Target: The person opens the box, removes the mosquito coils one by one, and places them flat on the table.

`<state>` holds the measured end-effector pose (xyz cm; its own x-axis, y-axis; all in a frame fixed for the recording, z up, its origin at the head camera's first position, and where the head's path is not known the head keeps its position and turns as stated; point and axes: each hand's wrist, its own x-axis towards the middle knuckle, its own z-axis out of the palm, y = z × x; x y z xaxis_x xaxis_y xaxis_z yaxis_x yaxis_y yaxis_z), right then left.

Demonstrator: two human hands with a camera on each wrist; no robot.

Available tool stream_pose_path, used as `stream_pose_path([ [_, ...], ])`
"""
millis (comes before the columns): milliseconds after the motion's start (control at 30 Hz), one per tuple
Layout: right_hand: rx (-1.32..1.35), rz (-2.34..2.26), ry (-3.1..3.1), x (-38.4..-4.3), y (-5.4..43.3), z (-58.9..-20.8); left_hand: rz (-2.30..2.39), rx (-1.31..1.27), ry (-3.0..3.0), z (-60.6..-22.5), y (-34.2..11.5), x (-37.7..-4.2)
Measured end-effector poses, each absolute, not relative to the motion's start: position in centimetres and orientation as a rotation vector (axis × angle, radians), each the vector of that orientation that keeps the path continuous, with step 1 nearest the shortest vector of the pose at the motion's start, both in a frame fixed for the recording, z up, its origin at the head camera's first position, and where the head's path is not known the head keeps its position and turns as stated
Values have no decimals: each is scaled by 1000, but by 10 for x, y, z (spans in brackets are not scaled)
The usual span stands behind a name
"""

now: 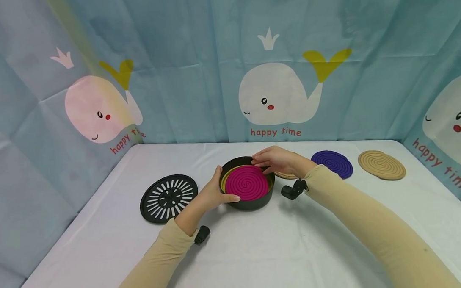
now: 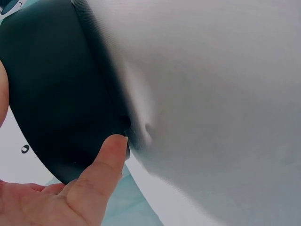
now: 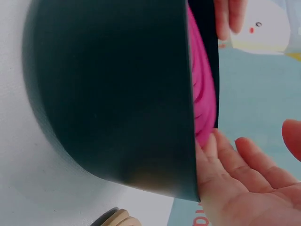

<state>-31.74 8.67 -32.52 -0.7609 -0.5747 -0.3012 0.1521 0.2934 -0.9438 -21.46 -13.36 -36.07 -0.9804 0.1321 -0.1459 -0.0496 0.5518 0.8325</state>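
Note:
A round black bowl stands on the table. Inside lies a pink spiral mat, with the edge of a yellow mat showing around it. My left hand grips the bowl's left side, thumb at the front; the left wrist view shows a digit against the dark outer wall. Over the back right rim reaches my right hand. Its fairly straight fingers dip inside the rim at the pink mat's edge, while its thumb stays apart.
Left of the bowl lies a black slotted disc. To the right are a purple spiral mat and a tan one; another tan mat is partly hidden behind my right hand. A blue whale-print curtain hangs behind the table.

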Motion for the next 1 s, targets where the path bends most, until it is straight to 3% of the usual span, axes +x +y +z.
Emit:
stream_pose_path([
  [400,-306,-1647,1947,-316,85,-331,1394,73,2593,-361,-134,-215],
  [1000,-476,-1632,1835,-298,92,-338,1416,85,2581,-361,-134,-216],
])
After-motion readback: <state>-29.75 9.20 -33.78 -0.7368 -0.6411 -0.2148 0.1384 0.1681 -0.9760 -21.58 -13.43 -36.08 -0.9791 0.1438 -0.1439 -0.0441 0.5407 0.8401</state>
